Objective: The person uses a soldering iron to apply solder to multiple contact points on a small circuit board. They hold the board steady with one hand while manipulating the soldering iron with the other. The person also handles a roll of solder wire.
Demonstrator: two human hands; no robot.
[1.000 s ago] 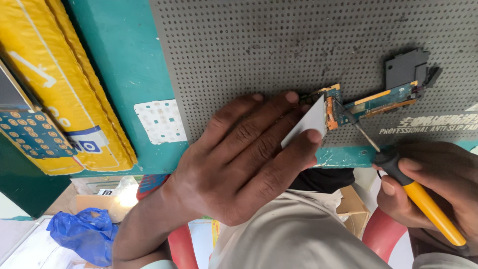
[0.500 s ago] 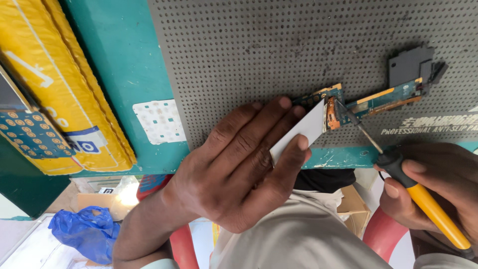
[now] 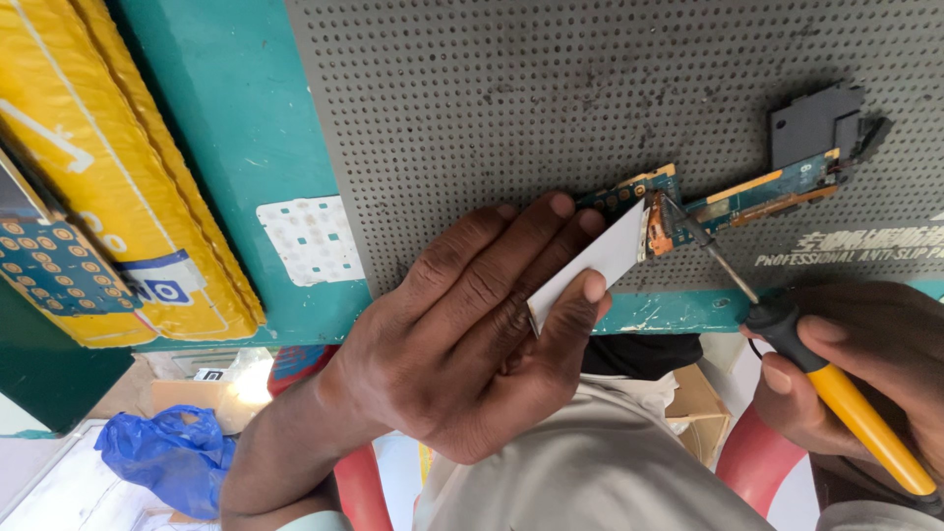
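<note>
Between the earlier views and now, almost nothing has shifted: the left hand (image 3: 472, 344) still lies flat over the near end of the circuit board (image 3: 733, 202) and the tool tip has crept only slightly along it. That board, a narrow blue-green strip with a black plastic part (image 3: 816, 123) at its far end, rests on the grey perforated mat (image 3: 511, 98) covering the teal counter (image 3: 226, 138). Its left grip is pressed together, thumb and forefinger pinching a white card (image 3: 590, 265) against the board's end. The right hand (image 3: 865, 364) has its grip closed around the yellow-handled soldering iron (image 3: 836, 393), whose thin tip touches the board beside an orange connector (image 3: 657, 228). To do this well, I judge that the left hand should keep steady downward pressure so the board cannot slide, with fingertips kept clear of the hot tip, while the right hand holds the tip on 1 joint only and rests its heel on the counter edge for control. Yellow padded envelopes (image 3: 108, 167) lie at the far left.
</note>
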